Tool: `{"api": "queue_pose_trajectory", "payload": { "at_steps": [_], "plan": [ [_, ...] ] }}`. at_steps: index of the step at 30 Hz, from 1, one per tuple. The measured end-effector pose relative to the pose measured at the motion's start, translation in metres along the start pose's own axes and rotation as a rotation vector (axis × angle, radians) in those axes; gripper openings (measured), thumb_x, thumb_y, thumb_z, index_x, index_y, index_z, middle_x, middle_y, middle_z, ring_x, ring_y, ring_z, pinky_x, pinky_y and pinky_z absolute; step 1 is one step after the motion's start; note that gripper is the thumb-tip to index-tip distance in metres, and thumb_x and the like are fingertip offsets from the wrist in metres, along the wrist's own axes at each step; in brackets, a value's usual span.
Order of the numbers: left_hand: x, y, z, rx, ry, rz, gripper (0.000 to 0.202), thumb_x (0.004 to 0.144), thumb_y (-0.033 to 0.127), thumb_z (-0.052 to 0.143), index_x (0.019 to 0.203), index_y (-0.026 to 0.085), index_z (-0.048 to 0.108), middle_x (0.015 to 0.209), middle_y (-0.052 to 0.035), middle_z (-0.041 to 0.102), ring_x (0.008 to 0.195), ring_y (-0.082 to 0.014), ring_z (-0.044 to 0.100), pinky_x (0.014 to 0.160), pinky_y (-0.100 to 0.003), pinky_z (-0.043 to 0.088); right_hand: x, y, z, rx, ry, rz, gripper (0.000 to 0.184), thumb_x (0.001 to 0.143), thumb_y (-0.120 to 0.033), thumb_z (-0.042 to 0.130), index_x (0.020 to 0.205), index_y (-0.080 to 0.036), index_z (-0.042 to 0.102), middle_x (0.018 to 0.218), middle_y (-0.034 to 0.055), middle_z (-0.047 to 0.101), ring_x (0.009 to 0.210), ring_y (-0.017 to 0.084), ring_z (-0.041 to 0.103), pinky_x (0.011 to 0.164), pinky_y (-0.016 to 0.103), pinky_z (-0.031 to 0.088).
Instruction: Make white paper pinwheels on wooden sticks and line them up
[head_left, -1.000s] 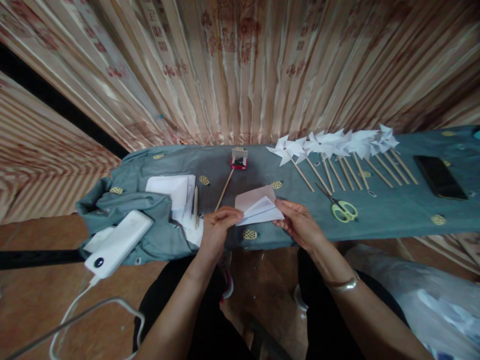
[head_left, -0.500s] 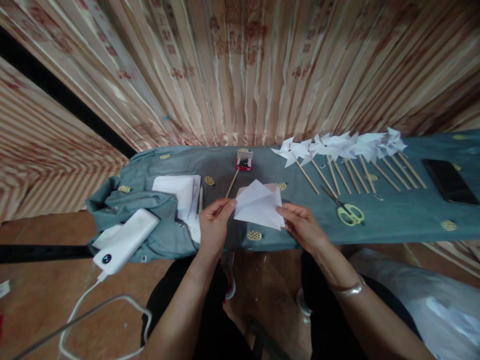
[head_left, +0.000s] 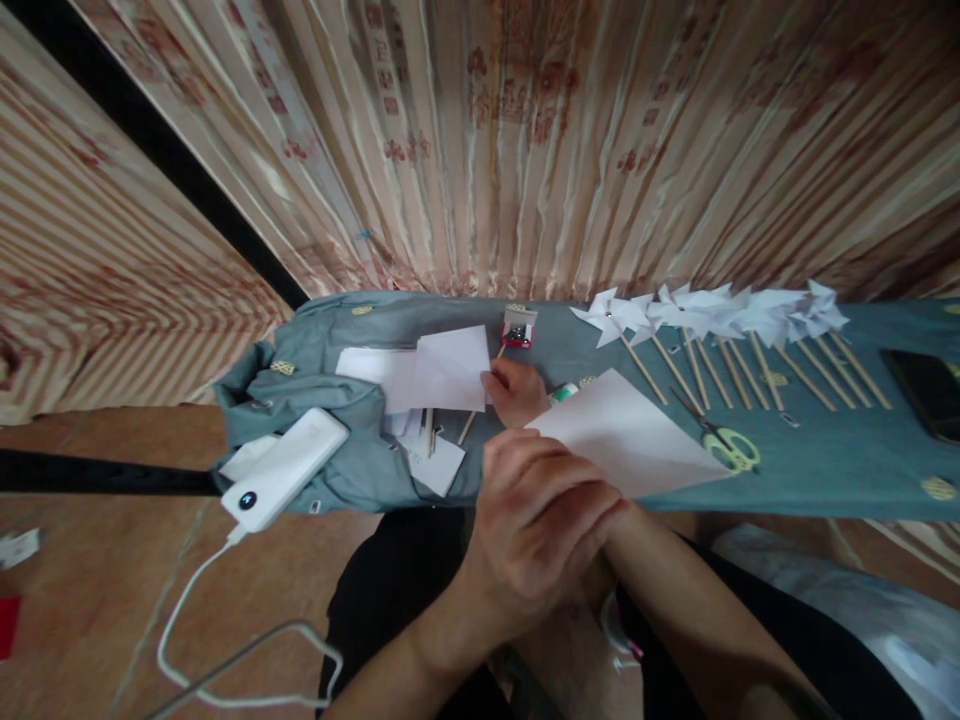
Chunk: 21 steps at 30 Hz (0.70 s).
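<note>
My left hand [head_left: 540, 520] is raised close to the camera, fingers closed on the corner of a folded white paper triangle [head_left: 630, 440] that hangs over the table's front edge. My right arm passes beneath it, and my right hand [head_left: 517, 390] rests on the teal cloth [head_left: 825, 460]. Its fingers pinch the right edge of a white paper sheet [head_left: 450, 365] lying over the stack of white sheets [head_left: 367, 365]. A wooden stick [head_left: 469, 425] lies just beside that hand.
A small red box of pins [head_left: 517, 330] sits behind my right hand, with a green-capped tube [head_left: 562, 393] beside it. Several white paper pinwheels on sticks [head_left: 712, 315], green-handled scissors [head_left: 724, 445] and a black phone [head_left: 926, 385] lie to the right. A white power bank [head_left: 285, 470] with cable lies left.
The folded paper was held in both hands over the table. Now my left hand alone holds it up near the camera, while my right hand has reached left to the paper stack. The view shifted left.
</note>
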<state>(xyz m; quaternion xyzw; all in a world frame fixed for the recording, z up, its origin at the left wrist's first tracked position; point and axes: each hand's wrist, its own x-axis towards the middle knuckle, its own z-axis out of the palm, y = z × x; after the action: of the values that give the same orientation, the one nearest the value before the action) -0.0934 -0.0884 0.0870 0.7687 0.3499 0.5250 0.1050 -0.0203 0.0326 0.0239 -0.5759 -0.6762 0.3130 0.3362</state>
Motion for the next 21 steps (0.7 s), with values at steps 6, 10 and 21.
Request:
{"api": "queue_pose_trajectory", "payload": {
  "at_steps": [6, 10, 21],
  "plan": [
    [-0.003, -0.005, -0.006, -0.021, 0.043, 0.007, 0.008, 0.086, 0.016, 0.062, 0.091, 0.012, 0.067, 0.089, -0.0052, 0.07, 0.094, -0.017, 0.058, 0.094, -0.038, 0.044, 0.021, -0.019, 0.04, -0.191, -0.102, -0.141, 0.019, 0.089, -0.018, 0.043, 0.074, -0.02, 0.054, 0.069, 0.0031, 0.061, 0.068, 0.018, 0.055, 0.065, 0.028, 0.036],
    [-0.004, -0.009, -0.008, -0.025, 0.052, 0.011, 0.008, 0.086, 0.017, 0.062, 0.092, 0.013, 0.067, 0.089, -0.0052, 0.07, 0.094, -0.017, 0.058, 0.093, -0.037, 0.045, 0.023, -0.022, 0.055, -0.262, -0.153, -0.207, 0.019, 0.091, -0.016, 0.041, 0.082, -0.018, 0.057, 0.083, 0.0072, 0.067, 0.077, 0.021, 0.061, 0.071, 0.031, 0.041],
    [-0.003, -0.015, -0.003, -0.026, 0.032, -0.019, 0.007, 0.086, 0.019, 0.063, 0.091, 0.015, 0.066, 0.088, -0.0054, 0.071, 0.091, -0.0181, 0.06, 0.091, -0.039, 0.047, 0.022, -0.027, 0.072, -0.42, -0.184, -0.342, 0.017, 0.093, -0.024, 0.047, 0.082, -0.025, 0.06, 0.076, 0.0119, 0.068, 0.074, 0.025, 0.066, 0.064, 0.039, 0.051]
  ]
}}
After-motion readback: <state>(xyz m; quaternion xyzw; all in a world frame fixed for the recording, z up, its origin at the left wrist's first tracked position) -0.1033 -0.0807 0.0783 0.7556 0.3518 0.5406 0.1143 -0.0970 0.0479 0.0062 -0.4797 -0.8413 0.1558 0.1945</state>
